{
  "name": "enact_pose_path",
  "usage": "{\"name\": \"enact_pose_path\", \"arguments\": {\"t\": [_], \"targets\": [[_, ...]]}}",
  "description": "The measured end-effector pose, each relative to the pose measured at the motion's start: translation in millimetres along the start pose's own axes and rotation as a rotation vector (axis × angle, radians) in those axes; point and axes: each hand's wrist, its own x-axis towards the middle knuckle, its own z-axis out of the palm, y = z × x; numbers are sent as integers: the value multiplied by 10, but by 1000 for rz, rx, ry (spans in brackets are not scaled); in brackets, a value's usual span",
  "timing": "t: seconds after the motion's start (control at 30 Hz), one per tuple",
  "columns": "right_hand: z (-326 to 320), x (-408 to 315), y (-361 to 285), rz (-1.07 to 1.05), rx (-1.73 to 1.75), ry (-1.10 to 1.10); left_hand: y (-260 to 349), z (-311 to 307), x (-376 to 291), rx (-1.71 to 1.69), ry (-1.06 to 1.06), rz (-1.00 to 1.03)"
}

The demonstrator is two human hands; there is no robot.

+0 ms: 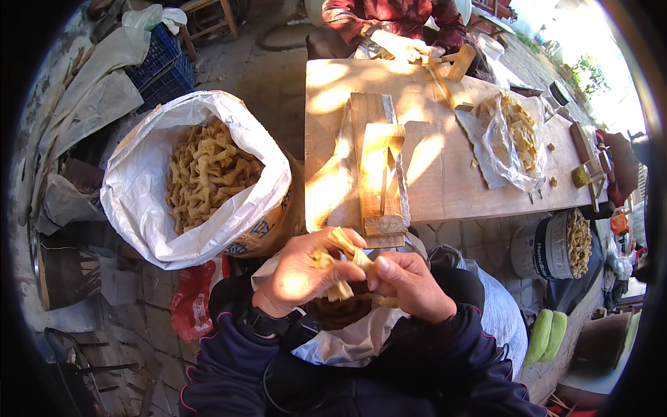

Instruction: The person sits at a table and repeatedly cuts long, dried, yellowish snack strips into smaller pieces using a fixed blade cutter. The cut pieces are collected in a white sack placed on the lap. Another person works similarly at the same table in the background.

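Note:
Above an open white sack (359,339) on the person's lap, both hands are close together. My left hand (307,271) holds several folded yellowish strips (341,245) between its fingers. With thumb and forefinger, my right hand (411,284) pinches the right end of one twisted strip, so both hands grip it. Just beyond the hands, a wooden tool like a hand plane (383,177) lies on a board (359,114) at the near edge of the wooden table (437,198). The sack's contents are mostly hidden by the hands and shadow.
A big white woven sack (250,208) of knotted yellowish pieces (208,172) stands left. On the table lie a clear plastic bag (521,140) of similar pieces and another wooden tool (461,62). A person (391,31) sits opposite. A bucket (531,250) of pieces stands right.

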Motion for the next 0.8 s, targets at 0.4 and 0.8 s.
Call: {"name": "enact_pose_path", "arguments": {"t": [0.4, 0.8], "targets": [[-143, 35, -246, -450, -198, 473, -260, 175, 214, -105, 271, 146], [-364, 507, -211, -696, -896, 925, -318, 109, 512, 454, 521, 269]]}}
